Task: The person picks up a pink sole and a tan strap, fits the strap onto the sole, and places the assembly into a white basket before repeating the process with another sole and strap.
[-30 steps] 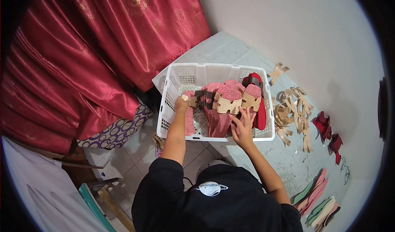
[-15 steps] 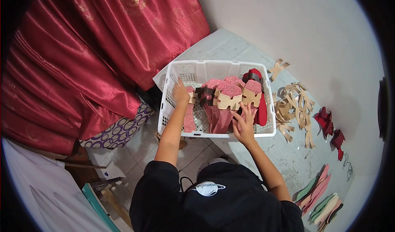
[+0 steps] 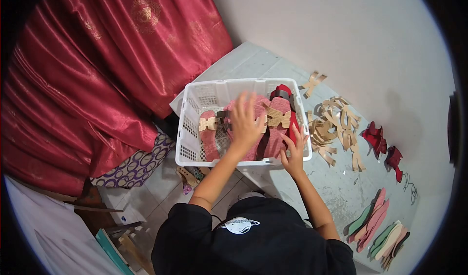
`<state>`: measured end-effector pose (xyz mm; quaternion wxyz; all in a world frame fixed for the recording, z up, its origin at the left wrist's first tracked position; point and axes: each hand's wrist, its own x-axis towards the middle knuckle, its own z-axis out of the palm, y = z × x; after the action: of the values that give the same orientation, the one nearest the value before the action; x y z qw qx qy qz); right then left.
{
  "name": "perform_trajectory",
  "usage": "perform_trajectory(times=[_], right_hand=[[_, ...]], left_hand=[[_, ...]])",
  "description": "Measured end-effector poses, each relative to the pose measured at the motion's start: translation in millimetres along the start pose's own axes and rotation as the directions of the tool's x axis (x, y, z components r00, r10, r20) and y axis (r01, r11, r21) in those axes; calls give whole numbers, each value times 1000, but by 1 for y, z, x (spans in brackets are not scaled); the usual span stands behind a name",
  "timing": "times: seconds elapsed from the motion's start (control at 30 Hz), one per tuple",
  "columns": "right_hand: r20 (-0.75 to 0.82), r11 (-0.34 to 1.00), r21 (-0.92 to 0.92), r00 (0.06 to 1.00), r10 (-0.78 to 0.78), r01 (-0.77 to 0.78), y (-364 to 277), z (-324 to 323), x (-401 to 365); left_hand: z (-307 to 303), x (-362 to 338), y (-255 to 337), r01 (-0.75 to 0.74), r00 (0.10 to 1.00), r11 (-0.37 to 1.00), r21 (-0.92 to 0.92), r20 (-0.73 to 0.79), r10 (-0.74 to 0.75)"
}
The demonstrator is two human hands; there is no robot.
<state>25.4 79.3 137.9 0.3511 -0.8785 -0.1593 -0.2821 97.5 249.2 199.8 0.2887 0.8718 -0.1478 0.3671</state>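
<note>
A white plastic basket (image 3: 182,148) with perforated walls stands at the table's edge and holds several flat sandals. One pink glittery sandal (image 3: 210,146) with a gold strap lies by itself at the left end. My left hand (image 3: 246,124), slightly blurred, has its fingers stretched out over the middle group of pink sandals and hides part of them. At the right, fingers apart, my right hand (image 3: 293,154) rests beside a pink sandal (image 3: 275,141) with a woven-look gold strap. Behind it a red sandal (image 3: 282,88) with a dark strap leans against the far right corner.
Loose gold straps (image 3: 341,121) lie in a heap on the grey table (image 3: 336,187) right of the basket. Dark red straps (image 3: 374,138) sit near the wall. Pink and green soles (image 3: 373,221) are stacked at the lower right. A red satin curtain (image 3: 112,70) hangs at the left.
My left hand has moved right, from the lone pink sandal at the left end to over the middle group. My right hand stays near the right-hand sandals. The whole view has shifted slightly.
</note>
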Motion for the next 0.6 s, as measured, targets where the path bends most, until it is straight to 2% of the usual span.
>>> perform_trajectory(times=[0.03,0.07,0.2,0.27,0.37,0.5,0.6], right_hand=[[-38,1000,-17,999,20,-20,4,-6,-3],[-65,998,-31,997,45,-48,6,-15,-6],[-196,980,-90,968,159,-179,27,-50,-29],[-256,959,-117,941,220,-256,37,-70,-47],[-351,907,-167,883,312,-387,51,-102,-82],[-459,811,-184,778,429,-555,59,-142,-131],[-518,734,-197,705,485,-650,59,-170,-167]], left_hand=[[7,-8,17,-9,997,999,-45,76,13],[20,-17,30,-53,994,989,-135,88,66],[48,-51,79,-105,963,958,-267,212,165],[59,-68,104,-90,923,934,-346,322,208],[76,-91,137,-130,862,900,-415,401,309],[101,-120,183,-189,754,817,-545,452,476],[113,-137,223,-263,676,735,-625,424,603]])
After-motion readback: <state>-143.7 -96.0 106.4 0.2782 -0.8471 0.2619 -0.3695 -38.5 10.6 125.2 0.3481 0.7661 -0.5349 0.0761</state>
